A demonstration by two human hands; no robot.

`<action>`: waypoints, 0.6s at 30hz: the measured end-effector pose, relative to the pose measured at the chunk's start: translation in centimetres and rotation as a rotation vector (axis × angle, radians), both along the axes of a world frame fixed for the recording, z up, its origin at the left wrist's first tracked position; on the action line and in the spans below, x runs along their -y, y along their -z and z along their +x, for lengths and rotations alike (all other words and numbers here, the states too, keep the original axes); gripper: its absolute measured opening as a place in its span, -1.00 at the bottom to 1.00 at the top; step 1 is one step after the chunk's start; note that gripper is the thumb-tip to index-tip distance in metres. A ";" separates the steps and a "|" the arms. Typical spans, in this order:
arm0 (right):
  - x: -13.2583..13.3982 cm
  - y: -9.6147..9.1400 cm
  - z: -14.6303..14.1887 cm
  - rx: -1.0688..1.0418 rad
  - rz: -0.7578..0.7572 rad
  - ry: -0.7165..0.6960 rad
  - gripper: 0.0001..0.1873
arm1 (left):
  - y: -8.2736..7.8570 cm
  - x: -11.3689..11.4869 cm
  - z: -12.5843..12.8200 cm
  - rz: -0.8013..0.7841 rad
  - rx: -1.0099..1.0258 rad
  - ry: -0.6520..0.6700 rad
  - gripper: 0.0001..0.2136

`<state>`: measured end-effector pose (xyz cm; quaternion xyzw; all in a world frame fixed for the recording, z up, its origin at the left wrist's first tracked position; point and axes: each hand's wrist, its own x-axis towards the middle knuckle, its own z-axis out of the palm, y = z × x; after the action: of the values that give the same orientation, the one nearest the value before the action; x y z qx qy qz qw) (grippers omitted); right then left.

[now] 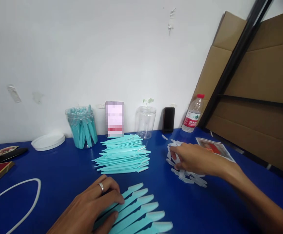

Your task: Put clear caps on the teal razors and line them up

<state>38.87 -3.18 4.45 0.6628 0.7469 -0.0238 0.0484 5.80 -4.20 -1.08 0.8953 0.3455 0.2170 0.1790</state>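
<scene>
My left hand (97,201), a ring on one finger, bends over the handles of turquoise eyebrow razors (141,213) fanned out side by side at the front. Its curled fingers grip the handles, which are partly hidden beneath it; the blade ends point right. My right hand (187,157) reaches into a loose heap of translucent white blade caps (190,178). Thumb and forefinger are apart there, with caps showing between them. Behind the left hand lies a stacked pile of more turquoise razors (124,156).
Along the wall stand a clear jar of razors (83,130), a pixelated screen (114,118), an empty clear jar (146,122), a black phone-like device (168,120) and a water bottle (192,115). A white lid (48,142) and white cable (35,201) lie left; a printed packet (215,148) lies right.
</scene>
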 end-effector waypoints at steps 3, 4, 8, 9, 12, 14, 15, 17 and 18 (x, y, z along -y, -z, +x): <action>-0.1 0.3 0.0 0.002 0.001 -0.022 -0.86 | -0.4 0.1 0.2 -0.014 -0.032 0.008 -0.85; -0.1 0.3 0.0 0.006 0.006 -0.027 -0.87 | -0.4 0.1 0.3 -0.007 -0.043 0.011 -0.85; 0.0 0.2 -0.7 0.018 0.014 -0.014 -0.88 | -0.4 0.0 0.2 0.069 -0.098 0.045 -0.84; 0.0 0.1 -0.8 0.022 0.015 -0.009 -0.88 | -0.4 0.0 0.2 0.092 -0.111 0.059 -0.83; -0.1 0.3 -1.1 0.045 0.032 -0.003 -0.88 | -0.4 0.0 0.0 0.162 -0.098 0.047 -0.79; -0.2 0.4 -1.1 0.058 0.039 -0.003 -0.87 | -0.4 0.3 0.0 0.208 -0.043 0.014 -0.76; -0.2 0.4 -1.0 0.060 0.038 -0.006 -0.86 | -0.5 0.4 0.0 0.234 -0.017 0.012 -0.74; -0.2 0.5 -1.0 0.061 0.030 -0.016 -0.84 | -0.5 0.8 0.1 0.292 0.010 0.030 -0.73; -0.2 0.5 -1.0 0.063 0.028 -0.023 -0.82 | -0.5 1.0 0.2 0.320 0.006 0.046 -0.71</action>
<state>37.91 -3.02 3.98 0.6552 0.7528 0.0078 0.0628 5.96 -5.24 -0.56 0.9193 0.2855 0.2678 0.0401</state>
